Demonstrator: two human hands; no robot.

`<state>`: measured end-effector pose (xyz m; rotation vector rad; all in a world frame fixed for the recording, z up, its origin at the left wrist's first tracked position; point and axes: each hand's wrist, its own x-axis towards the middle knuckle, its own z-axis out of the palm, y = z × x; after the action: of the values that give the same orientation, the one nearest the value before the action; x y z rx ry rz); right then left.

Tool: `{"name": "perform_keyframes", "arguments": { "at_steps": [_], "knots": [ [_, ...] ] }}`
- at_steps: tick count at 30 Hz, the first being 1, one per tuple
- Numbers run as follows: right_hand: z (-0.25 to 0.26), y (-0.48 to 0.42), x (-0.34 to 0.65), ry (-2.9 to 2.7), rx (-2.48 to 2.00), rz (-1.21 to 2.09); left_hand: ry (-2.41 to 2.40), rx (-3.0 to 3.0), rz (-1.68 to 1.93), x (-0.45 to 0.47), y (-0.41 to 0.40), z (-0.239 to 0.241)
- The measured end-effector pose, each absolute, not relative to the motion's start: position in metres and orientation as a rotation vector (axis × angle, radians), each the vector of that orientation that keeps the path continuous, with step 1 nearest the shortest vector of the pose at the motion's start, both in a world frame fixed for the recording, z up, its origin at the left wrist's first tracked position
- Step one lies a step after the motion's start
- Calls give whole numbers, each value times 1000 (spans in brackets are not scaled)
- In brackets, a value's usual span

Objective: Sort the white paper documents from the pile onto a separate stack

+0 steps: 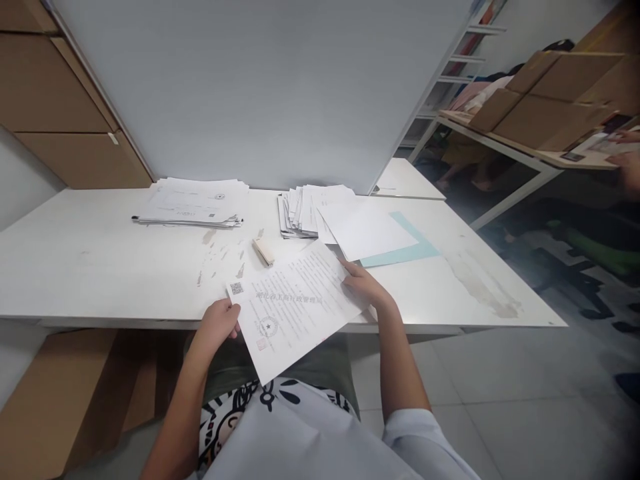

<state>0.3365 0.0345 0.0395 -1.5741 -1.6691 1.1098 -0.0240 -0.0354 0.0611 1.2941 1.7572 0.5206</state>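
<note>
A printed sheet of paper [300,307] is held tilted over the front edge of the white table, partly above my lap. It carries a QR code, a round stamp and a small red seal. My left hand [220,319] pinches its left edge, thumb on top. On the opposite side, my right hand [364,283] grips the sheet's right edge. Just beyond the sheet lies a small beige stapler [263,252]. Behind my right hand, a blank white sheet [367,230] rests over a light blue sheet [423,248].
A stack of papers [187,201] lies at the back left, and a looser pile [300,212] at the back middle. A grey panel [260,87] rises behind the table [125,280]. Cardboard boxes [55,87] stand left. At far right, another person's hand [627,160] shows near a second table.
</note>
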Motion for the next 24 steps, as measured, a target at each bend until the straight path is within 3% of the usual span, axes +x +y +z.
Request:
{"name": "perform_keyframes", "arguments": {
  "at_steps": [11,14,19,24],
  "knots": [
    [41,41,327,-1637,-1645,1078,2364,1695,283,-10,-34,74],
    [44,52,314,-1678,-1617,1055,2416,1880,394,-1,-23,79],
    [39,64,296,-1625,-1579,1023,2014,2424,727,25,28,80],
    [28,55,290,-1528,-1567,965,1725,2543,609,48,105,72]
  ]
}}
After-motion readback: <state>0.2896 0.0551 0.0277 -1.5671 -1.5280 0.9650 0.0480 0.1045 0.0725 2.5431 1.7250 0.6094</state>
